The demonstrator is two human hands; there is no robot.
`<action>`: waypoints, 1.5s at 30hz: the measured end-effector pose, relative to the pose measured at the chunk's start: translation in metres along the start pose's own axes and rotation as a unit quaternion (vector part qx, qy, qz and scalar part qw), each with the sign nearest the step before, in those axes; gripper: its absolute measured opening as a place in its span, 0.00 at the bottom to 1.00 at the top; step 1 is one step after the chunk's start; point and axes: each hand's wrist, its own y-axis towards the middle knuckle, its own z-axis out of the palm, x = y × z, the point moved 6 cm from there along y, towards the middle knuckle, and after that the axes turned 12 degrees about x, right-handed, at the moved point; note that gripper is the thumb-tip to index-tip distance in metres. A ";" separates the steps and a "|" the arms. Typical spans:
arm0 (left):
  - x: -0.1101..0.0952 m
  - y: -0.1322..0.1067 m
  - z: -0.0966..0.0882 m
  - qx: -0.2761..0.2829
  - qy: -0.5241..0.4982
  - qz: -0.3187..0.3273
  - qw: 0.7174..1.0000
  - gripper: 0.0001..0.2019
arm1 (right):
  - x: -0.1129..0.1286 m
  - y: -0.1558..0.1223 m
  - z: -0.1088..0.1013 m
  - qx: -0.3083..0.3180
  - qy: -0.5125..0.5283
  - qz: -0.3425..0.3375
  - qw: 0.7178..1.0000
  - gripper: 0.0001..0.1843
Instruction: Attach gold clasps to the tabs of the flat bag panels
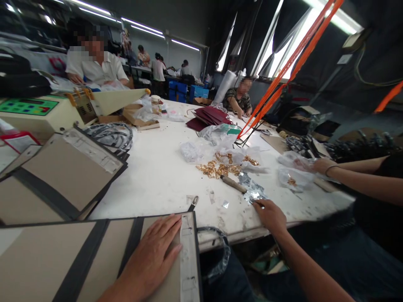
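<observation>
My left hand (154, 251) lies flat, fingers stretched out, on a beige panel (85, 247) with dark strips and a pale edge strip. A dark strap with a metal end (194, 203) sticks out past the panel's top corner. From its right side a plastic-wrapped loop (225, 247) hangs over the table edge. My right hand (272, 216) has its fingertips pressed together at the near edge of small silver metal plates (253, 186); what they pinch, if anything, is too small to make out. A wooden-handled tool (233, 183) lies beside the plates, near a pile of gold-coloured metal pieces (217, 169).
Stacked beige panels (72, 167) and a machine with a green keypad (28, 107) stand at left. Dark red pieces (210, 117) lie farther back. Orange straps (283, 79) hang down. At right, a co-worker's hand (324, 166) touches plastic bags (294, 178).
</observation>
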 end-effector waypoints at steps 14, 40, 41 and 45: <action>-0.015 -0.001 -0.015 0.062 -0.104 -0.039 0.992 0.28 | 0.076 -0.031 -0.016 0.059 0.190 -0.107 0.974 0.24; -0.020 -0.006 -0.020 0.083 -0.161 -0.068 0.981 0.32 | 0.259 -0.089 0.066 0.312 0.047 -0.314 0.895 0.13; -0.020 -0.006 -0.020 0.083 -0.160 -0.067 0.981 0.32 | 0.260 -0.088 0.065 0.314 0.039 -0.317 0.894 0.13; -0.019 -0.006 -0.019 0.081 -0.161 -0.066 0.981 0.32 | 0.262 -0.086 0.064 0.328 0.020 -0.326 0.886 0.13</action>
